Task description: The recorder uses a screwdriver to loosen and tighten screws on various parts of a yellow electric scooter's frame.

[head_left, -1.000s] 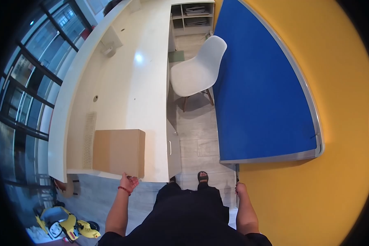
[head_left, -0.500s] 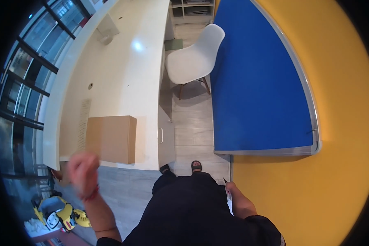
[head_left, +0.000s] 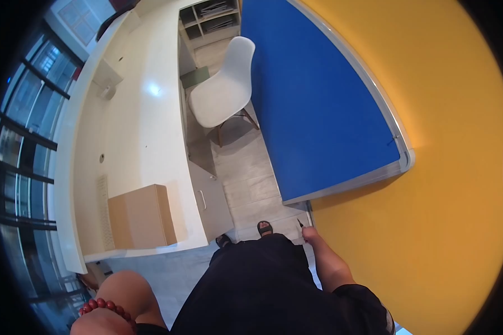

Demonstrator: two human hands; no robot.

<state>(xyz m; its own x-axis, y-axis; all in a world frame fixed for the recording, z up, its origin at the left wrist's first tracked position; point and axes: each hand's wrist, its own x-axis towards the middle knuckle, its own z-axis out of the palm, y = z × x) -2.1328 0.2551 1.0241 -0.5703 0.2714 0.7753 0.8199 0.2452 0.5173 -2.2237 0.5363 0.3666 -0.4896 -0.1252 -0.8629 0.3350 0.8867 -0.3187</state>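
My left hand (head_left: 100, 324) is raised close to the camera at the lower-left edge, bent back at the arm beside a red bead bracelet (head_left: 110, 307); its fingers are out of sight. My right hand (head_left: 310, 234) is closed on a slim, dark, pointed tool (head_left: 300, 224), low beside my dark clothing, near the bottom corner of a blue board (head_left: 324, 106). A closed cardboard box (head_left: 137, 215) lies on the near end of a long white desk (head_left: 159, 128), untouched by either hand.
A white chair (head_left: 218, 95) stands in the narrow aisle between desk and board, with cubby shelves (head_left: 207, 17) beyond. A cabinet door with a handle (head_left: 209, 204) faces the aisle. A yellow wall (head_left: 441, 223) fills the right side; glass windows (head_left: 28, 139) line the left.
My left hand has left the box's near edge and swept up toward the camera at lower left. My right hand still grips the tool. The view has shifted and tilted.
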